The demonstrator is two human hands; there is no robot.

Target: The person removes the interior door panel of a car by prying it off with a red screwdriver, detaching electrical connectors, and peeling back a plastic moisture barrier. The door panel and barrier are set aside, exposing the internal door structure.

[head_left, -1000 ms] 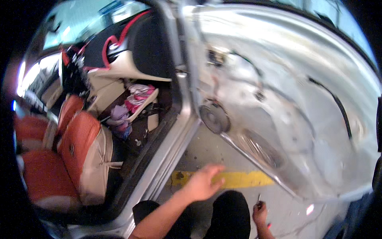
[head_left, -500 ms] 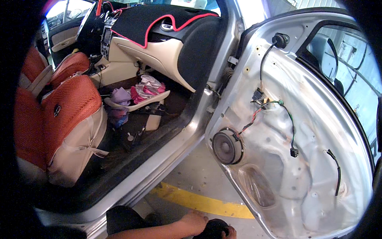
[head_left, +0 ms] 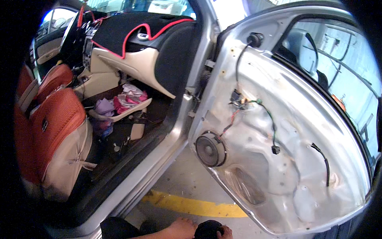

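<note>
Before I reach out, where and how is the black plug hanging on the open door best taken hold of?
I would pinch the black plug by the left and right sides of its blocky body, coming from the front, the side facing you. It hangs at the lower end of the green cable, which meets it from above, so gripping the cable instead might strain it.

L hand (head_left: 186, 227) palm dn, R hand (head_left: 226, 232) part-curled, nr, not touching
</note>
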